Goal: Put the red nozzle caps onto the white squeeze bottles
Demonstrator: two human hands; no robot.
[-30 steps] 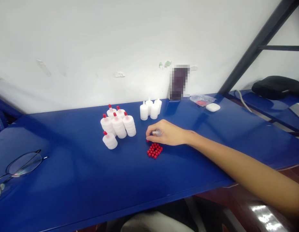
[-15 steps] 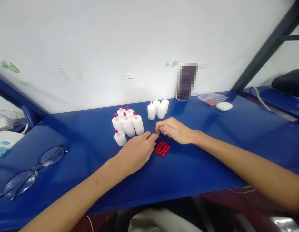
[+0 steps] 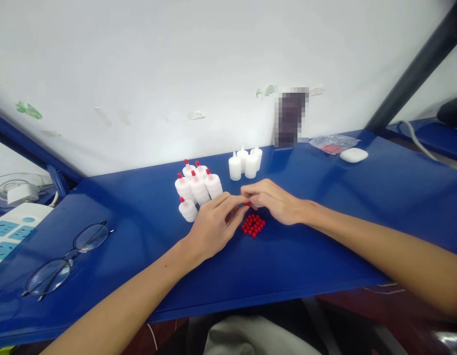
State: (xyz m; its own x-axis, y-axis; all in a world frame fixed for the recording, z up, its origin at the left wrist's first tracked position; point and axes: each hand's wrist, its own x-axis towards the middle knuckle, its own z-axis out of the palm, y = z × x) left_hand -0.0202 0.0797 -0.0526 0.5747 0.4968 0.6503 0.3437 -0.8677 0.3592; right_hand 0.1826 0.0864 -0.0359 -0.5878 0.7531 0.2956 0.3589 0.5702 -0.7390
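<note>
A small red cap [image 3: 247, 203] shows where the fingertips of both hands meet. My left hand [image 3: 216, 223] pinches it between thumb and index finger. From the other side, my right hand [image 3: 274, 199] is closed, its fingertips also at the cap; whatever else lies inside its fingers is hidden. Just below the hands, a cluster of loose red caps [image 3: 254, 225] rests on the blue table [image 3: 287, 266]. White bottles with red caps [image 3: 199, 190] stand to the left, behind my left hand. Several white bottles with bare nozzles [image 3: 250, 166] stand behind the hands.
Eyeglasses [image 3: 52, 276] lie at the left, near a white power strip [image 3: 14, 231]. At the back right are a clear plastic bag [image 3: 335, 143] with red pieces and a white rounded object [image 3: 354, 155]. A blurred-out dark upright object [image 3: 292, 118] leans against the wall.
My left thumb and index finger have spread around a red cap that was not visible before. Both hands stay together above the cluster. The whole view has shifted slightly.
</note>
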